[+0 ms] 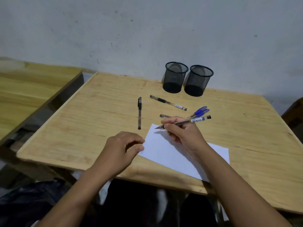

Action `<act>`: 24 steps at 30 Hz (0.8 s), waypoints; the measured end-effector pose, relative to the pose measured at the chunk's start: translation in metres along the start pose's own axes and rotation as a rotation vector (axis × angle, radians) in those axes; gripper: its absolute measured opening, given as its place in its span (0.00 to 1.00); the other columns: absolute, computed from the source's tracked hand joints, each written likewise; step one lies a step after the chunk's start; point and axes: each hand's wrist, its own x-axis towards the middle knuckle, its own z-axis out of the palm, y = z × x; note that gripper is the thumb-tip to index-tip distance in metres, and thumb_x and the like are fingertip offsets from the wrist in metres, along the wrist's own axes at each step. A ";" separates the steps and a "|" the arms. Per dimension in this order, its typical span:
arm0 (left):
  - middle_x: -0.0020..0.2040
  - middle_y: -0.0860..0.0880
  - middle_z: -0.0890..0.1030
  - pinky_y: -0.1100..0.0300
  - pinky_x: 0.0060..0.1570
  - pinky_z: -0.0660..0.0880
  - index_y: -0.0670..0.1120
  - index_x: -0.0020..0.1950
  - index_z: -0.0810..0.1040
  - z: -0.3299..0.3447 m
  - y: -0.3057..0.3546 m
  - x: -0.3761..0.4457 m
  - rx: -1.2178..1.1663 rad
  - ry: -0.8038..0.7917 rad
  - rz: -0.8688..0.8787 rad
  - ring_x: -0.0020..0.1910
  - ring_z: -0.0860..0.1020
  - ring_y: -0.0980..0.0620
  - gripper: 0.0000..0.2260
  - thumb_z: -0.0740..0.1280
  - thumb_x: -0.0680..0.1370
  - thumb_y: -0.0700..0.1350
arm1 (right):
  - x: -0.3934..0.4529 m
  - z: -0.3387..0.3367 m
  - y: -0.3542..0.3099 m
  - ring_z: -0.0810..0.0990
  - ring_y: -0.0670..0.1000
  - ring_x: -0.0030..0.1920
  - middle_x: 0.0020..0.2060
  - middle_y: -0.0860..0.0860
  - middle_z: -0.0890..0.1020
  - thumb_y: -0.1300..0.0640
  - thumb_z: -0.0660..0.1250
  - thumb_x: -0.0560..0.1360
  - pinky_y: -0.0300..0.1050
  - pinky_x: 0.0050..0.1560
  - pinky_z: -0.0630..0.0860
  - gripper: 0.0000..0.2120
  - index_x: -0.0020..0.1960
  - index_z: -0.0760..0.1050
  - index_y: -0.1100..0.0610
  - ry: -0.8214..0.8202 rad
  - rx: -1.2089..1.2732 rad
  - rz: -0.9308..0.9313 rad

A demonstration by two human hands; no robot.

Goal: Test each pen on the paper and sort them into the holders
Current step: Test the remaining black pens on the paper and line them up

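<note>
My right hand (183,133) grips a clear black-ink pen (193,120), its tip touching the top corner of the white paper (165,153). My left hand (121,148) rests curled at the paper's left edge, thumb on the sheet, holding nothing. Two black mesh holders, the left holder (175,77) and the right holder (197,81), stand side by side at the table's far edge; both look empty. On the table lie a capped black pen (139,112), a clear pen with a black grip (168,102), two blue-capped pens (200,111) and one pen (164,116) partly hidden behind my right hand.
The wooden table (91,122) stands against a grey wall (147,30). A second wooden table (29,89) sits to the left across a gap. Dark clothing shows below the table's near edge.
</note>
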 end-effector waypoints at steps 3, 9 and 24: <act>0.47 0.60 0.82 0.79 0.51 0.64 0.53 0.47 0.83 0.004 -0.007 -0.002 -0.017 0.003 -0.005 0.51 0.74 0.64 0.10 0.68 0.69 0.54 | 0.005 0.012 0.011 0.69 0.40 0.23 0.22 0.43 0.77 0.66 0.66 0.73 0.30 0.25 0.64 0.07 0.41 0.81 0.59 0.012 -0.113 0.024; 0.49 0.57 0.83 0.77 0.53 0.65 0.52 0.48 0.83 0.005 -0.009 -0.001 -0.027 0.016 0.003 0.51 0.75 0.64 0.10 0.71 0.69 0.51 | 0.009 0.029 0.019 0.69 0.44 0.27 0.26 0.48 0.74 0.62 0.65 0.73 0.35 0.30 0.66 0.06 0.38 0.78 0.59 -0.055 -0.394 -0.077; 0.51 0.55 0.83 0.63 0.57 0.71 0.51 0.50 0.83 0.005 -0.007 -0.001 -0.055 0.004 -0.028 0.53 0.77 0.59 0.11 0.69 0.69 0.51 | 0.000 0.035 0.022 0.68 0.45 0.30 0.31 0.60 0.75 0.63 0.63 0.70 0.38 0.32 0.65 0.06 0.39 0.78 0.62 -0.118 -0.480 -0.161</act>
